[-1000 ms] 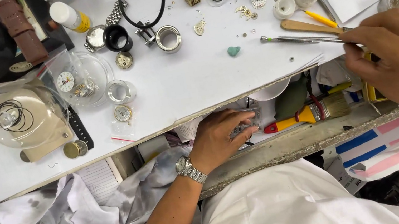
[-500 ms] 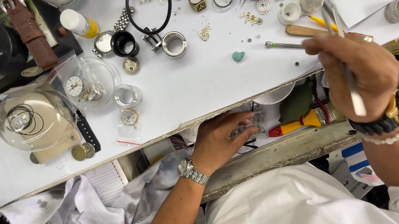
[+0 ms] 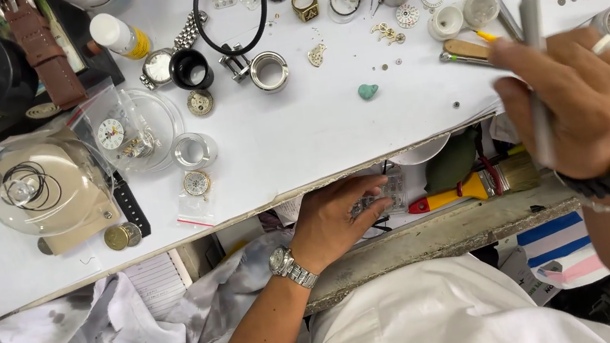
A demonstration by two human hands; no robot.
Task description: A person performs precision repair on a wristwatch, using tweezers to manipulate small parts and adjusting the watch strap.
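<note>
We hold the thin metal tool (image 3: 535,61) upright in our closed right hand (image 3: 576,104); our left hand (image 3: 341,219) curls around a small clear packet (image 3: 384,198) lower down, off to its left

A small turquoise stone (image 3: 367,91) lay alone on the white table (image 3: 293,149). Well to its left a clear glass dome (image 3: 46,185) sat over black rubber rings, with two brass coins (image 3: 121,236) just beside its base. A brown leather watch strap (image 3: 43,50) rested at the far left corner, near a white bottle with a yellow band (image 3: 120,36). A gold signet ring (image 3: 304,3) sat near a looped black cord (image 3: 231,12). Below the table edge, crumpled grey cloth (image 3: 149,319) spilled over a lined notepad (image 3: 151,281).
</note>
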